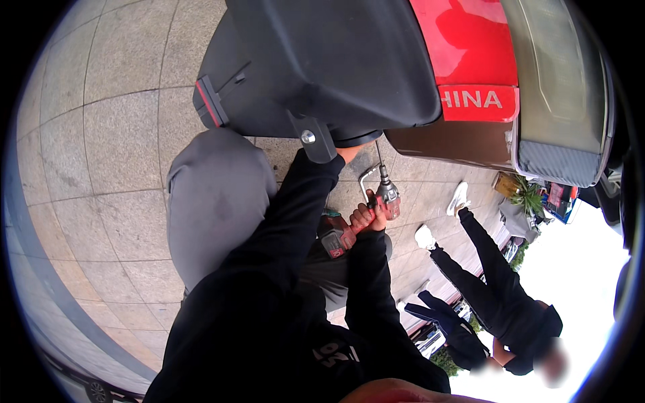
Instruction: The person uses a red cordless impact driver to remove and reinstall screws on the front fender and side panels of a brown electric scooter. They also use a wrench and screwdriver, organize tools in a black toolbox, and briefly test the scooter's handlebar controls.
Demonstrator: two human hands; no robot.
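My right hand (pixel 369 216) is wrapped round the handle of a red and grey cordless drill (pixel 390 203). Its long thin bit points up toward the underside of a black plastic mudguard (pixel 322 60). Close to the drill's chuck is a bent metal rod (pixel 363 180); what it is fixed to cannot be made out. My left hand (pixel 351 152) reaches up behind the mudguard's lower edge, where a black bracket (pixel 312 137) with a silver bolt sits. Only the skin near the wrist shows; the fingers are hidden.
A red body panel (pixel 467 47) and a large lamp (pixel 557 67) adjoin the mudguard. My grey-trousered knee (pixel 218 201) is just below it. Two people in dark clothes, one nearer (pixel 500 289), stand on the paving (pixel 121 148) to the right. A potted plant (pixel 527 195) stands beyond.
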